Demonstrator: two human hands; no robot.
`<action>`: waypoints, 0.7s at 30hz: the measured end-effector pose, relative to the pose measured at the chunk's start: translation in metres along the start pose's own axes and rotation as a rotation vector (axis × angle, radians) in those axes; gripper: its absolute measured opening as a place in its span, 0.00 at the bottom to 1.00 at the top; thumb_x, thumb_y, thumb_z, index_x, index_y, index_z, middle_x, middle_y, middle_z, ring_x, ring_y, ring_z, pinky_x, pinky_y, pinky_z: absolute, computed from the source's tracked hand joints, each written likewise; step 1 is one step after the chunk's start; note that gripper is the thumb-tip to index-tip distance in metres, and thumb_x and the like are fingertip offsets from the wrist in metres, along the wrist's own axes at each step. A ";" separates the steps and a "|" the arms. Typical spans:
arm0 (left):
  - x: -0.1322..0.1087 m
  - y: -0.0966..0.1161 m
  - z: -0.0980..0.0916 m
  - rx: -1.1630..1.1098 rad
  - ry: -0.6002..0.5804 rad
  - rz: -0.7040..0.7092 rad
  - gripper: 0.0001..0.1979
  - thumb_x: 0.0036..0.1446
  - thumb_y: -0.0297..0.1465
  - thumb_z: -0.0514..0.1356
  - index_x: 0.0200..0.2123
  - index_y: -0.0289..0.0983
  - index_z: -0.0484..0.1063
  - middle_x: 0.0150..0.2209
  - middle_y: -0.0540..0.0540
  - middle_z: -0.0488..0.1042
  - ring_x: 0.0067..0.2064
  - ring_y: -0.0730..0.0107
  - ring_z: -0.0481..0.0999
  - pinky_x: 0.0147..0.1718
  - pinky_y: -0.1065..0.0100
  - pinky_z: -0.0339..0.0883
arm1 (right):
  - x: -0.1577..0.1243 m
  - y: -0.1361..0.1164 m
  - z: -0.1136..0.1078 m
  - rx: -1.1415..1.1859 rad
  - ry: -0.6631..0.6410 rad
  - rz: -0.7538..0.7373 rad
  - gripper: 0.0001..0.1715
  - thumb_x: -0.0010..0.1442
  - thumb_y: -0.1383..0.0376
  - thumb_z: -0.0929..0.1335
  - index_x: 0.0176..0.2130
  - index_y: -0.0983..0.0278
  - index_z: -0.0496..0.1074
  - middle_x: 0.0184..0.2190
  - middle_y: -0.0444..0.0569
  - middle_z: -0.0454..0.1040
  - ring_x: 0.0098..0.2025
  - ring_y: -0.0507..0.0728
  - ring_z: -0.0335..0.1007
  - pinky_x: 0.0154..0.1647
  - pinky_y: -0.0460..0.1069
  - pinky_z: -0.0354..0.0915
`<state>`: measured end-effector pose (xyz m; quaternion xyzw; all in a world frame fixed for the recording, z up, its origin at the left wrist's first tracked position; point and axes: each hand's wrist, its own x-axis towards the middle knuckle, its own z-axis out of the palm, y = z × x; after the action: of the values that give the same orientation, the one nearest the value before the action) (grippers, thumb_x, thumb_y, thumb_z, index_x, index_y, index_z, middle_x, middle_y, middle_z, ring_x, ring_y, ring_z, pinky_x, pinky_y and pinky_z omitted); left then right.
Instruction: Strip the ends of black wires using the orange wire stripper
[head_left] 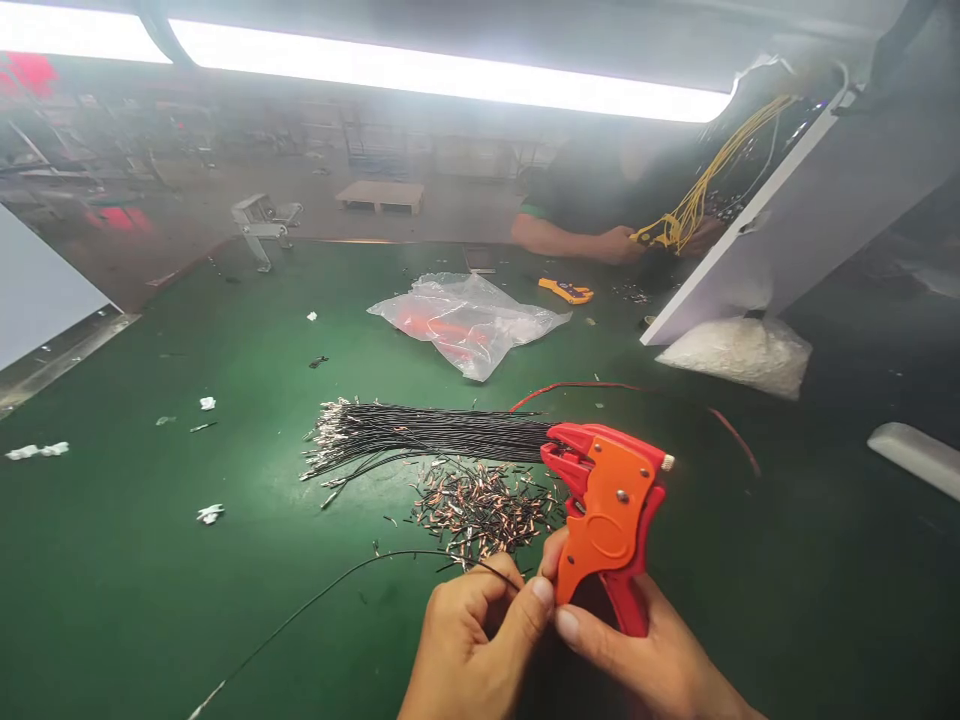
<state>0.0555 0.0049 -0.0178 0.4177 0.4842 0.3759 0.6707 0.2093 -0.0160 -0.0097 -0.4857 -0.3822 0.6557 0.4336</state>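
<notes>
My left hand (pixel 480 635) is closed, pinching one end of a thin black wire (pixel 360 566). The wire arcs away to the lower left and ends in a light metal tip. In my right hand (pixel 645 660) is a red and orange wire stripper (pixel 611 500), its jaws pointing left and its handles partly in my palm. Both thumbs meet beside the stripper's lower handle, close to the wire end, which my fingers hide. Behind the jaws lies a bundle of black wires (pixel 442 430) with metal terminals at the left. Below it is a pile of cut wire scraps (pixel 487 505).
A clear plastic bag (pixel 469 320) with something red lies on the green table (pixel 262 620). Beyond it rests a yellow tool (pixel 566 291). A white-filled bag (pixel 742 350) leans by a slanted panel (pixel 787 200). Across the table, a person's hands hold yellow wires (pixel 697 190).
</notes>
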 end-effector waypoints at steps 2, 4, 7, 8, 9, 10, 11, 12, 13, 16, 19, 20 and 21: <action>0.000 0.001 0.000 0.012 0.018 0.021 0.22 0.53 0.48 0.64 0.20 0.36 0.71 0.23 0.51 0.67 0.27 0.73 0.64 0.29 0.70 0.56 | -0.001 0.001 0.001 0.009 -0.011 -0.009 0.20 0.53 0.48 0.75 0.35 0.60 0.73 0.30 0.42 0.68 0.34 0.55 0.59 0.38 0.51 0.58; 0.000 0.002 0.001 0.017 0.025 0.025 0.21 0.54 0.46 0.64 0.20 0.36 0.71 0.23 0.50 0.69 0.27 0.72 0.66 0.30 0.70 0.58 | -0.003 0.003 0.002 0.031 0.020 -0.008 0.21 0.53 0.48 0.76 0.36 0.60 0.74 0.30 0.42 0.69 0.34 0.55 0.62 0.39 0.51 0.59; -0.001 0.003 0.002 0.075 0.013 0.030 0.20 0.55 0.45 0.62 0.21 0.36 0.70 0.23 0.50 0.70 0.26 0.72 0.65 0.29 0.70 0.56 | -0.005 0.005 0.002 0.086 0.059 0.029 0.20 0.54 0.48 0.75 0.40 0.58 0.74 0.31 0.43 0.71 0.36 0.57 0.65 0.41 0.52 0.62; -0.002 0.002 0.003 0.103 0.009 0.036 0.20 0.56 0.45 0.61 0.21 0.37 0.69 0.23 0.50 0.70 0.26 0.72 0.64 0.28 0.70 0.55 | -0.006 0.005 0.002 0.083 0.060 0.026 0.20 0.55 0.48 0.74 0.39 0.58 0.74 0.31 0.43 0.71 0.36 0.57 0.65 0.41 0.52 0.62; -0.002 0.001 0.003 0.130 0.004 0.040 0.20 0.56 0.45 0.60 0.21 0.37 0.68 0.22 0.51 0.68 0.25 0.73 0.62 0.27 0.69 0.53 | -0.006 0.005 0.001 0.065 0.059 0.017 0.20 0.55 0.48 0.74 0.39 0.58 0.73 0.31 0.43 0.70 0.36 0.57 0.64 0.41 0.53 0.62; -0.002 0.000 0.003 0.156 0.001 0.046 0.20 0.56 0.45 0.59 0.21 0.37 0.66 0.21 0.53 0.64 0.25 0.73 0.60 0.27 0.69 0.51 | -0.005 0.005 0.001 0.036 0.062 0.006 0.20 0.55 0.47 0.73 0.38 0.59 0.73 0.31 0.44 0.70 0.36 0.57 0.64 0.41 0.53 0.61; -0.002 -0.001 0.004 0.182 0.002 0.056 0.20 0.56 0.45 0.59 0.20 0.38 0.64 0.20 0.54 0.61 0.24 0.74 0.57 0.26 0.69 0.50 | -0.004 0.006 0.000 0.005 0.071 -0.002 0.21 0.55 0.47 0.73 0.38 0.59 0.73 0.31 0.44 0.69 0.36 0.58 0.63 0.41 0.53 0.61; -0.002 -0.002 0.004 0.203 0.002 0.065 0.21 0.56 0.45 0.59 0.19 0.38 0.62 0.20 0.55 0.57 0.24 0.74 0.55 0.26 0.69 0.49 | -0.004 0.007 0.000 -0.014 0.079 0.000 0.21 0.55 0.46 0.74 0.38 0.59 0.73 0.32 0.44 0.69 0.36 0.58 0.63 0.41 0.53 0.61; -0.002 -0.003 0.004 0.219 0.000 0.069 0.21 0.56 0.45 0.59 0.19 0.38 0.61 0.20 0.55 0.55 0.24 0.75 0.54 0.26 0.69 0.49 | -0.003 0.007 0.000 -0.015 0.080 0.010 0.21 0.55 0.46 0.74 0.38 0.59 0.72 0.32 0.44 0.69 0.36 0.58 0.63 0.41 0.54 0.60; -0.002 -0.008 0.004 0.242 0.005 0.074 0.22 0.56 0.46 0.59 0.19 0.38 0.62 0.20 0.55 0.57 0.24 0.75 0.54 0.25 0.70 0.50 | -0.002 0.008 -0.001 0.018 0.067 0.031 0.20 0.55 0.48 0.74 0.39 0.59 0.72 0.32 0.44 0.69 0.36 0.58 0.63 0.41 0.53 0.60; -0.002 -0.011 0.003 0.205 0.026 0.075 0.19 0.57 0.46 0.60 0.23 0.38 0.68 0.20 0.53 0.67 0.23 0.74 0.60 0.24 0.71 0.55 | -0.001 0.004 -0.002 0.053 0.047 0.050 0.18 0.56 0.50 0.74 0.39 0.59 0.72 0.32 0.43 0.70 0.36 0.57 0.63 0.41 0.53 0.61; -0.003 -0.011 0.004 0.182 0.027 0.086 0.17 0.58 0.45 0.60 0.25 0.38 0.69 0.21 0.51 0.70 0.23 0.73 0.64 0.25 0.71 0.58 | -0.001 0.002 -0.003 0.075 0.036 0.067 0.17 0.56 0.51 0.74 0.38 0.60 0.72 0.31 0.43 0.70 0.35 0.57 0.63 0.41 0.53 0.62; -0.003 -0.010 0.004 0.157 0.019 0.103 0.15 0.58 0.43 0.61 0.27 0.39 0.71 0.22 0.50 0.73 0.24 0.72 0.68 0.26 0.71 0.60 | 0.000 -0.001 -0.003 0.103 0.028 0.091 0.16 0.56 0.53 0.74 0.37 0.60 0.72 0.30 0.43 0.70 0.35 0.57 0.63 0.41 0.53 0.62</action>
<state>0.0594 -0.0022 -0.0258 0.4897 0.4966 0.3747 0.6109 0.2124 -0.0157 -0.0099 -0.4888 -0.3193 0.6867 0.4332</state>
